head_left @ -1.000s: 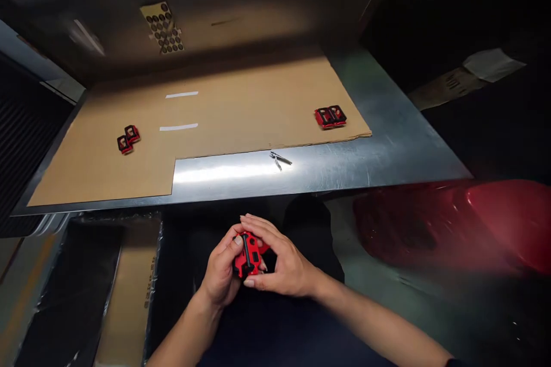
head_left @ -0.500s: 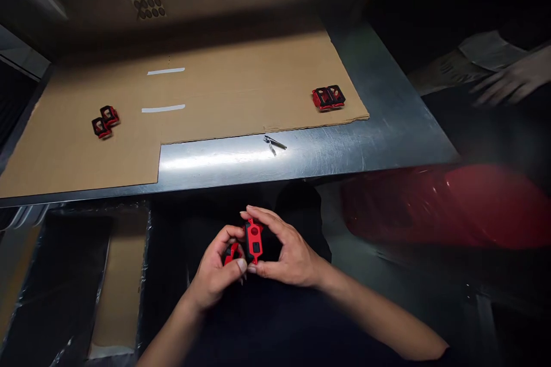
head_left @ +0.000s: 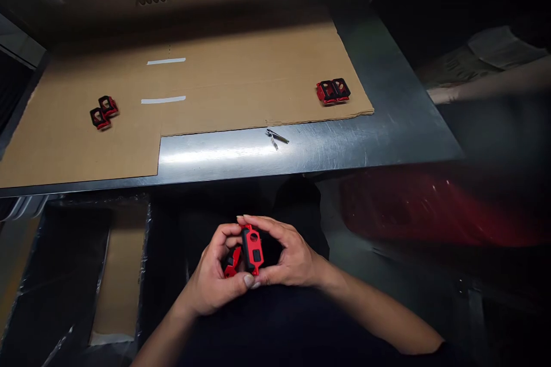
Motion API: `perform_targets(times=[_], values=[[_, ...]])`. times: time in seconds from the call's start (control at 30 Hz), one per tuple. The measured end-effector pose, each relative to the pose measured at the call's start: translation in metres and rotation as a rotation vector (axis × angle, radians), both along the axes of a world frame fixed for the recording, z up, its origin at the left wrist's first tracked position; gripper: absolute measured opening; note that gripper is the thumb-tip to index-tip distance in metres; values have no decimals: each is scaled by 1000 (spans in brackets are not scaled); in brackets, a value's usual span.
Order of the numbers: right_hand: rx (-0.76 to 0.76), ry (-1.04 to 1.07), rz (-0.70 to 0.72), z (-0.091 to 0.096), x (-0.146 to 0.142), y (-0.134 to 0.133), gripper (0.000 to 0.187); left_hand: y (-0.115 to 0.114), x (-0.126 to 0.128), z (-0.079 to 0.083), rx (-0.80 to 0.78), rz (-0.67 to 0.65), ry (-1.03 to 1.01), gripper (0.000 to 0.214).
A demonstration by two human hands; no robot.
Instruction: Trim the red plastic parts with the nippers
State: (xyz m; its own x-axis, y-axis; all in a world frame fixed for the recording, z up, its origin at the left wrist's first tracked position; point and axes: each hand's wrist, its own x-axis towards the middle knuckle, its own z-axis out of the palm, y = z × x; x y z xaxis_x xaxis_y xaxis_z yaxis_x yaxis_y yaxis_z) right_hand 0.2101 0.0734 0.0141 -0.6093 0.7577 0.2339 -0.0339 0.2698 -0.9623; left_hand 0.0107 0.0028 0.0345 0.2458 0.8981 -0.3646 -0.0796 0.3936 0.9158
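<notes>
Low in front of my body, below the table edge, both hands hold small red-and-black plastic pieces. My right hand [head_left: 295, 252] is closed around a rectangular red-and-black piece [head_left: 255, 251] by its upper and lower ends; its red face shows a round hole and a dark square. A second red-and-black piece [head_left: 233, 262] sits inside the curled fingers of my left hand [head_left: 210, 272], partly hidden by them. My left thumb reaches the lower end of the rectangular piece, close to my right thumb. Whether the two pieces touch, I cannot tell.
Two similar red-and-black pieces [head_left: 104, 113] rest on the cardboard [head_left: 224, 80] at left, and a pair of them [head_left: 333, 92] at right. A small metal tool [head_left: 278, 137] lies on the metal tabletop [head_left: 327, 146]. At right, a blurred person's arm [head_left: 499, 80] extends in.
My left thumb and fingers have come closer around the rectangular piece, which is slightly lower and tilted a little. The view has shifted slightly. The other person's hand has become a blur.
</notes>
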Motion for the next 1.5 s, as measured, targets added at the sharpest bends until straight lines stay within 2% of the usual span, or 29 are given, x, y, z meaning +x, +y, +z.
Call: perform_targets(times=[0.27,0.5,0.6,0.67,0.73,0.8,0.9,0.97,1.1,1.23,1.33,1.4,1.5], values=[[139,82,10,-9,-4,2,82,-4,-4,-1,-44,-25,10,80],[92,60,70,-10,-4,0,87,-2,1,9,41,22,250,78],[-92,28,129,-1,6,2,93,-4,3,14,56,52,329,73],[-301,96,137,5,14,5,76,-6,4,16,73,47,365,72],[-514,141,115,10,19,8,48,-7,5,17,111,34,417,72],[-706,128,117,14,20,9,34,-7,5,17,163,5,468,71],[-897,117,153,19,16,7,36,-8,5,14,235,-43,498,71],[-938,116,142,21,11,4,36,-9,5,10,276,-54,517,71],[-925,74,140,21,1,0,34,-14,2,6,330,-61,593,72],[-858,48,117,20,-2,-3,32,-19,-3,5,259,-51,570,76],[-680,9,61,22,-1,-4,25,-20,-6,2,97,52,407,61],[-535,-23,35,24,1,-5,19,-20,-6,-2,-43,152,218,48],[-362,-10,-6,25,1,-7,12,-19,-2,-8,-210,273,-84,43]])
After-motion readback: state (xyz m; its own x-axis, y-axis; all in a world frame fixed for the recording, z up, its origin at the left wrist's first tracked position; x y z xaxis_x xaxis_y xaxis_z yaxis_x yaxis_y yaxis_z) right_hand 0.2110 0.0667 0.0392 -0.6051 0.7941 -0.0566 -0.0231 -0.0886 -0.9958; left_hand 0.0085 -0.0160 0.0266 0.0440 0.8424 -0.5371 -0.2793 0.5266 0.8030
